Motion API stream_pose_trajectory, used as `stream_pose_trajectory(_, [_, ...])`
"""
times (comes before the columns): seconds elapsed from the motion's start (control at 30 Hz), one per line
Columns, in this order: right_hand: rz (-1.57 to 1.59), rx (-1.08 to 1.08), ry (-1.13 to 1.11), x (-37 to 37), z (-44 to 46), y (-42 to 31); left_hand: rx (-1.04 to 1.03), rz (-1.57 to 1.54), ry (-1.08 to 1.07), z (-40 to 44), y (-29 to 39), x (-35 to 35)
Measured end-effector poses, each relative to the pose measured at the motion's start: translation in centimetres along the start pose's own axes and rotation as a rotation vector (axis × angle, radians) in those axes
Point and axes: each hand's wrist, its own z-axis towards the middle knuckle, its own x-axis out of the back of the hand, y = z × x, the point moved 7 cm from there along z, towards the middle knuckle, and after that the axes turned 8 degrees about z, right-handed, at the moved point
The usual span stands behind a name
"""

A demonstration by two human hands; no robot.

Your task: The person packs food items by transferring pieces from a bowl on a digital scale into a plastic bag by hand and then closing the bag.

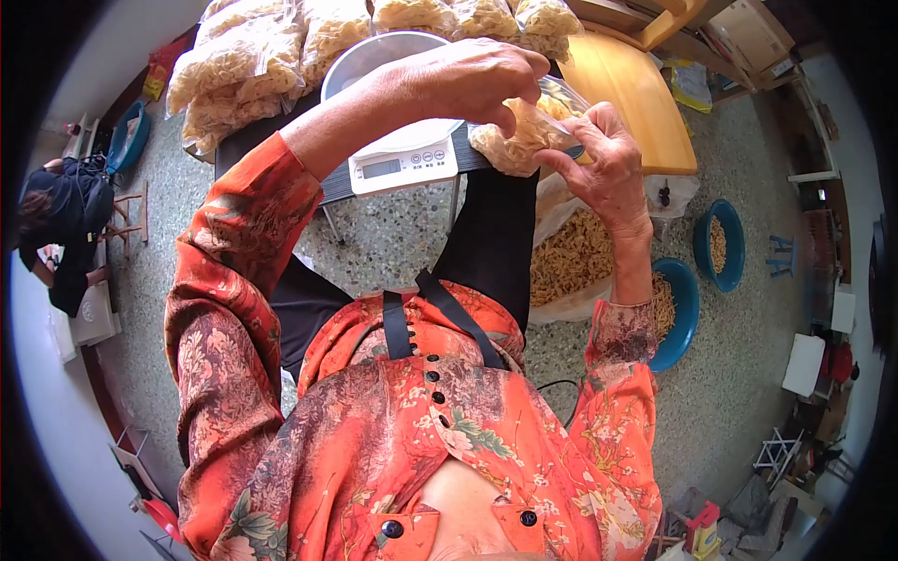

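A clear plastic bag (510,150) of pale, crinkled dried strips rests at the right end of the dark table, beside the scale. My left hand (477,79) reaches over from the left, its fingers curled down and closed at the bag's upper part. On the other side, my right hand (603,154) pinches the bag's edge between thumb and fingers. Below my left forearm stands a white digital scale (404,170) with a display and buttons. A pale round bowl (341,75) sits on it, partly hidden by my forearm.
Several filled bags (248,65) are piled along the table's far side. To the right are a yellow wooden surface (627,103), an open sack of brown strips (571,257) and blue basins (687,323). A person (70,201) is bent over at far left.
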Motion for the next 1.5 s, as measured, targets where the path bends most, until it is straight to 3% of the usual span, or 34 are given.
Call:
stream_pose_trajectory(0.13, [-0.036, -0.062, -0.050, -0.2, 0.4, 0.3, 0.046, 0.031, -0.090, 0.6, -0.3, -0.4])
stream_pose_trajectory(0.23, [-0.067, -0.058, -0.009, 0.0, 0.5, 0.3, 0.045, -0.029, 0.017, 0.7, -1.3, -0.4])
stream_pose_trajectory(0.3, [0.015, -0.060, 0.055, 0.2, 0.4, 1.2, 0.124, -0.025, -0.032, 1.1, -2.6, -0.9])
stream_pose_trajectory(0.43, [0.145, -0.104, 0.140, 1.1, 0.6, 2.2, 0.049, -0.111, 0.079, 1.3, -2.2, 0.3])
stream_pose_trajectory(0.53, [0.048, -0.074, 0.167, 1.8, 1.5, 2.0, 0.159, -0.093, 0.156, 2.5, -3.1, 0.3])
stream_pose_trajectory(0.6, [0.004, -0.064, 0.173, 1.9, 1.9, 2.1, 0.068, 0.036, 0.337, 2.8, -2.8, 1.0])
stream_pose_trajectory(0.63, [-0.091, 0.000, 0.162, 1.6, 2.2, 2.0, 0.076, 0.031, 0.335, 2.8, -2.7, 1.5])
stream_pose_trajectory(0.7, [-0.169, 0.077, 0.137, 0.5, 1.8, 1.4, 0.119, -0.141, 0.099, 2.1, -2.6, 1.0])
stream_pose_trajectory(0.73, [-0.185, 0.045, 0.102, 0.2, 1.9, 1.5, 0.071, -0.018, 0.102, 2.2, -2.9, 0.1])
stream_pose_trajectory(0.97, [-0.214, 0.086, 0.093, 1.5, 1.9, -0.7, 0.136, -0.148, 0.073, 2.1, -1.5, 1.7])
stream_pose_trajectory(1.03, [-0.238, 0.032, 0.120, 3.1, 1.7, -2.8, 0.145, -0.127, 0.217, 0.5, 0.7, 3.5])
stream_pose_trajectory(1.1, [-0.246, 0.055, 0.113, 3.8, 1.2, -4.9, 0.091, 0.042, -0.039, -0.4, 3.1, 4.1])
stream_pose_trajectory(1.23, [-0.156, 0.110, 0.041, 3.4, 0.2, -10.1, 0.028, 0.010, 0.344, -6.2, 7.6, 7.1])
stream_pose_trajectory(1.5, [0.135, 0.341, 0.001, -1.9, -0.7, -19.2, 0.550, -0.053, 0.137, -16.9, 11.4, 8.9])
